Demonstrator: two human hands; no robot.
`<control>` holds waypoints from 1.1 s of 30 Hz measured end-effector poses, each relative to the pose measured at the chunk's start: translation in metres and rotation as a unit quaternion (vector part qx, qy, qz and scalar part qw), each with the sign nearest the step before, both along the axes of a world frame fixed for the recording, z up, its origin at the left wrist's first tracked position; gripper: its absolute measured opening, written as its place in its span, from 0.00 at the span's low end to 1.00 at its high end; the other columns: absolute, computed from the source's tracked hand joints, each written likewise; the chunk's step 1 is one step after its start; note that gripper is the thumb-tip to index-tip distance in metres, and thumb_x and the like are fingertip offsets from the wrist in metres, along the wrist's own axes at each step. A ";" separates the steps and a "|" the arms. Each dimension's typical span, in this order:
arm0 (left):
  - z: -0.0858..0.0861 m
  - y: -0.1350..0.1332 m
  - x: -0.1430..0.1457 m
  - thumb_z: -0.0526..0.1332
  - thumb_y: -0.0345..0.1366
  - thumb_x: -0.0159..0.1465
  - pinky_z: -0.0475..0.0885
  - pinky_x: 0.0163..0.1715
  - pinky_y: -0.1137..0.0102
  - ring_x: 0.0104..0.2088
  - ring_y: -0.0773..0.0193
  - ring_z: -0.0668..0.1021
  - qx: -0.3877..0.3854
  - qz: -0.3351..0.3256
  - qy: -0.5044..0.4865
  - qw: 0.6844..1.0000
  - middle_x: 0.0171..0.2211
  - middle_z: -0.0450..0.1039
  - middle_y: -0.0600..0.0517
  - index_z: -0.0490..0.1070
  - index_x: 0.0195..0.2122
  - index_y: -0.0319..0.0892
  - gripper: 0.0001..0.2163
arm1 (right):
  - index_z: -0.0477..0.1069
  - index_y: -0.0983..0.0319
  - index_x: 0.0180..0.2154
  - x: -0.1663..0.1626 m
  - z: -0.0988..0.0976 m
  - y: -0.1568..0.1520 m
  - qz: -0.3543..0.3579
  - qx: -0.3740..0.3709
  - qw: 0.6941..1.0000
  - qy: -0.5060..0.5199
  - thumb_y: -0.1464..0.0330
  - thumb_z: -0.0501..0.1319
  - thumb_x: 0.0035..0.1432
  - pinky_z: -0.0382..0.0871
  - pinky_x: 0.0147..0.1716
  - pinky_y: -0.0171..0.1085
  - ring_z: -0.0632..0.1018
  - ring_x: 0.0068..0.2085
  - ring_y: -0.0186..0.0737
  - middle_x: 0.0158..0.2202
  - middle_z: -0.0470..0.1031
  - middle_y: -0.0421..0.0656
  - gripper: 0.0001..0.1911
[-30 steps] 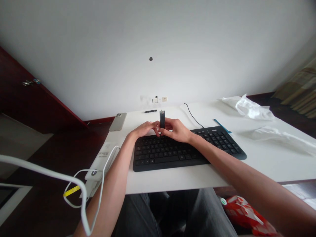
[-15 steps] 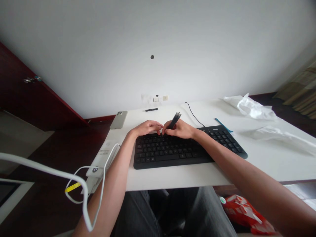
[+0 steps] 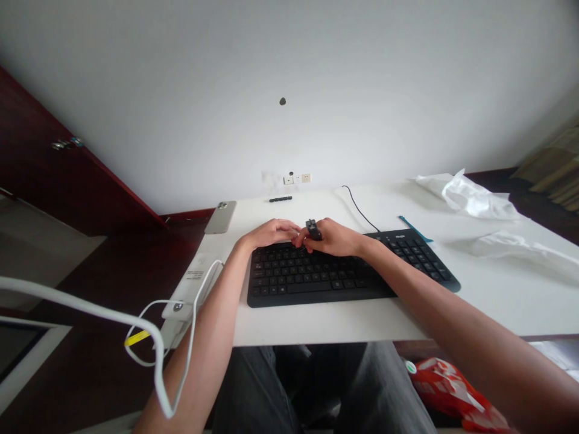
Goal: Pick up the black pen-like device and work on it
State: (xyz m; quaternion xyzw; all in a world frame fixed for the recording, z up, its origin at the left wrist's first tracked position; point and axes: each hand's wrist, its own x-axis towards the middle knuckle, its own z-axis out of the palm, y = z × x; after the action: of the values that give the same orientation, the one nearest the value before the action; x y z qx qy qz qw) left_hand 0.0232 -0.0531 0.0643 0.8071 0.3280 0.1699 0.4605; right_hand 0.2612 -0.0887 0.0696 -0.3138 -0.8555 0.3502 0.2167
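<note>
A black keyboard [image 3: 344,271] lies on the white table [image 3: 316,325] in front of me. My right hand [image 3: 335,238] rests over its top rows and grips a small dark tool [image 3: 312,228], tipped nearly flat so only its end shows. My left hand [image 3: 271,232] sits just to the left, fingertips on the upper keys and close to the tool's tip. Whether the left fingers pinch anything is hidden.
A phone [image 3: 220,216] lies at the table's far left corner. A short black strip [image 3: 280,198] sits near the back edge, under wall sockets [image 3: 298,178]. Crumpled white plastic [image 3: 470,196] lies far right. A white box [image 3: 190,289] and white cable [image 3: 154,349] are left; a red packet [image 3: 452,392] is below right.
The tool stood upright between both hands, then tilted right, and now lies nearly flat in my right hand. The view has shifted slightly; both hands stay over the top key rows.
</note>
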 end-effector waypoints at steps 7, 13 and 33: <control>-0.005 0.006 -0.001 0.63 0.46 0.67 0.69 0.55 0.65 0.48 0.58 0.79 0.007 -0.026 -0.008 1.000 0.45 0.81 0.48 0.79 0.34 0.40 0.14 | 0.81 0.59 0.39 -0.011 -0.003 -0.004 -0.074 0.009 0.997 -0.006 0.72 0.57 0.61 0.68 0.36 0.34 0.79 0.31 0.36 0.27 0.81 0.36 0.13; -0.009 0.006 -0.006 0.64 0.43 0.65 0.69 0.54 0.65 0.47 0.58 0.80 0.009 -0.027 -0.007 1.000 0.43 0.81 0.48 0.80 0.38 0.40 0.11 | 0.81 0.59 0.35 -0.015 -0.005 -0.006 -0.109 0.012 0.994 0.008 0.74 0.58 0.58 0.68 0.35 0.34 0.78 0.28 0.36 0.24 0.79 0.36 0.12; -0.018 -0.093 -0.006 0.55 0.47 0.73 0.70 0.59 0.61 0.54 0.56 0.77 0.234 0.267 -0.014 0.935 0.50 0.77 0.47 0.80 0.49 0.46 0.17 | 0.78 0.61 0.36 -0.018 -0.012 0.002 -0.275 0.042 0.960 0.009 0.64 0.54 0.67 0.64 0.33 0.36 0.76 0.28 0.42 0.25 0.76 0.43 0.15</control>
State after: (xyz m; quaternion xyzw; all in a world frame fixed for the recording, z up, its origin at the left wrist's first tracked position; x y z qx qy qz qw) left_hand 0.0176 -0.1457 0.0460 0.7722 0.4757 0.3703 0.2008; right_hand 0.2436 -0.0866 0.0573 -0.5245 -0.7483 0.2432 0.3252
